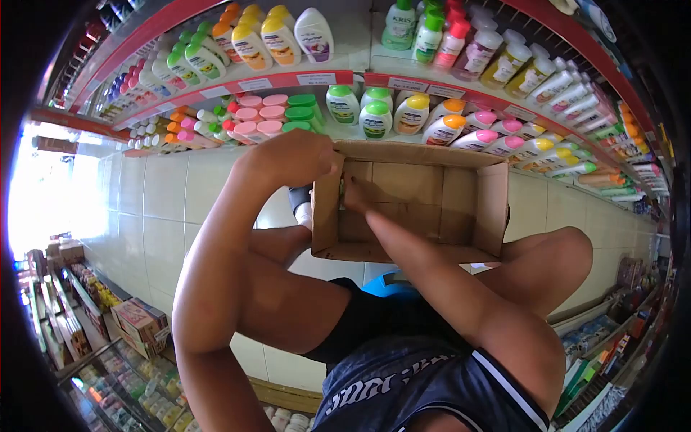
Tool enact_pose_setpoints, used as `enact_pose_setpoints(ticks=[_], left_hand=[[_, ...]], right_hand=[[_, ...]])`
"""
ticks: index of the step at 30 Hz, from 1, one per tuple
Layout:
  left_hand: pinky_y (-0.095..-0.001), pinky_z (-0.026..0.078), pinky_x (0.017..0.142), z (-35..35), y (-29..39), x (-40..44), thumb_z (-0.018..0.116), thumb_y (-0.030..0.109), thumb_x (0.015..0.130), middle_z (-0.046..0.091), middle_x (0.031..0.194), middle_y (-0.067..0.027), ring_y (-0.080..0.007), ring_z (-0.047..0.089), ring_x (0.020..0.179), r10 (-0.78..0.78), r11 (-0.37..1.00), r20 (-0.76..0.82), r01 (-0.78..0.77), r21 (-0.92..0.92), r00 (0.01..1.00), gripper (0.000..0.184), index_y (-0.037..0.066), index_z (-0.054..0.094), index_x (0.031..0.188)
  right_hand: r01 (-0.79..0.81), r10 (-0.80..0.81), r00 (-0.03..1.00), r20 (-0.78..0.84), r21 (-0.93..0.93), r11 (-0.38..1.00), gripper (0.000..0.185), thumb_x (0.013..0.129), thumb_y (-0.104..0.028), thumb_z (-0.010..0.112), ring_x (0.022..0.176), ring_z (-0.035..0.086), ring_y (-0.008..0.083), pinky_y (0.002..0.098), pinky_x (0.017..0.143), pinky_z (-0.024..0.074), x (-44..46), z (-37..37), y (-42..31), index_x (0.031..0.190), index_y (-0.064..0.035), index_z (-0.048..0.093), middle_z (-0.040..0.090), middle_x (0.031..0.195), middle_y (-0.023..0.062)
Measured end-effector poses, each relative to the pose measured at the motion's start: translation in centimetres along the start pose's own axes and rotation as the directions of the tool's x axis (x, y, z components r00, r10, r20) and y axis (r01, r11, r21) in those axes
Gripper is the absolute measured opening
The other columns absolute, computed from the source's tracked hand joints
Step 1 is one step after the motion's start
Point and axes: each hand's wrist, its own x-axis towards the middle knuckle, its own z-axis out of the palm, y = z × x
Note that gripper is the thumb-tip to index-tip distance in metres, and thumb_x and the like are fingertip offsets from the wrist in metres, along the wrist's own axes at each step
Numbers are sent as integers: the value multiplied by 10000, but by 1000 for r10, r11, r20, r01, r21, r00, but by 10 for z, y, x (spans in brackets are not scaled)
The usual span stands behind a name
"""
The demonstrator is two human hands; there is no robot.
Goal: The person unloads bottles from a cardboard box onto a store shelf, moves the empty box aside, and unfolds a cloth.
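An open cardboard box (403,248) rests across my lap area between my knees, its inside showing bare brown cardboard. My left hand (295,158) is closed at the box's upper left corner, fingers curled against the rim. Inside the box, my right hand (353,194) is against the left wall with its fingers bent. What those fingers hold, if anything, is too small and hidden to make out.
Shelves of bottles stand ahead, among them green-capped bottles (342,106) and pink-capped ones (248,115) close beyond the box. Behind on the left are a carton (139,320) and a glass case (137,389). Tiled floor (165,194) lies underneath.
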Motion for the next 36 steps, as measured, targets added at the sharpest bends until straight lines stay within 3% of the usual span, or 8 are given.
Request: enact_pose_setpoints(ticks=[7, 13, 20, 25, 27, 31, 33, 36], left_hand=[[-461, 523, 926, 49, 2, 26, 682, 321, 952, 717, 1115, -190, -362, 668, 1083, 78, 985, 151, -100, 139, 985, 418, 54, 634, 1270], [-414, 526, 968, 53, 95, 9, 690, 246, 967, 680, 1234, -197, -349, 661, 1134, 439, 874, -22, -432, -223, 898, 457, 76, 566, 1373], [-436, 467, 1056, 32, 59, 26, 697, 282, 942, 636, 1317, -190, -350, 594, 1239, 214, 973, -54, -208, 97, 975, 468, 59, 602, 1342], [-450, 501, 991, 27, 29, 44, 690, 270, 929, 683, 1231, -195, -365, 646, 1143, 200, 968, -134, -174, 183, 971, 419, 34, 635, 1271], [-456, 517, 943, 17, 47, 43, 696, 298, 930, 705, 1165, -205, -380, 674, 1074, -17, 989, 112, 1, 145, 994, 448, 19, 611, 1270], [-445, 506, 981, 21, 36, 55, 733, 335, 924, 692, 1192, -224, -356, 663, 1137, 80, 992, 141, -92, 81, 987, 520, 22, 581, 1310], [-483, 520, 907, 12, 24, 68, 709, 297, 929, 689, 1137, -257, -421, 670, 1062, 341, 939, -291, -312, 140, 894, 529, 17, 539, 1344], [-534, 525, 871, -25, 56, 58, 710, 289, 925, 700, 1054, -275, -462, 670, 1026, 257, 965, -510, -246, 91, 821, 552, 27, 527, 1374]], right_hand=[[-31, 48, 992, 116, -141, 990, 626, 891, -32, 680, 1243, 592, 432, 532, 1034, 480, -27, -19, -19, 1468, -73, 440, 566, 1398, 251], [-70, 63, 962, 267, 16, 997, 615, 893, -39, 702, 1209, 618, 395, 496, 1047, 478, -54, -50, 8, 1458, -61, 460, 598, 1371, 217], [-276, -195, 806, 559, 646, 712, 603, 896, -47, 729, 1169, 649, 351, 453, 1061, 476, -58, -92, 71, 1446, -47, 483, 634, 1339, 178], [-382, -282, 724, 629, 707, 595, 475, 916, -86, 750, 1191, 635, 214, 369, 1087, 455, -61, -193, 8, 1349, -51, 558, 692, 1226, 93], [-41, -531, 699, 478, 769, 638, 425, 926, -98, 747, 1185, 632, 186, 353, 1063, 473, -59, -221, -45, 1308, -19, 579, 682, 1240, 90], [209, -414, 910, 28, 830, 516, 461, 871, -28, 771, 1141, 638, 183, 350, 1029, 497, -102, -274, -161, 1295, -18, 591, 675, 1215, 77], [558, -475, 824, -309, 589, 584, 488, 847, -111, 799, 1095, 632, 171, 342, 944, 509, -101, -291, -189, 1291, -57, 603, 683, 1141, 65], [692, -553, 700, -452, 237, 682, 483, 834, -114, 801, 1062, 664, 182, 360, 900, 531, -105, -332, -229, 1271, -65, 601, 693, 1125, 119]])
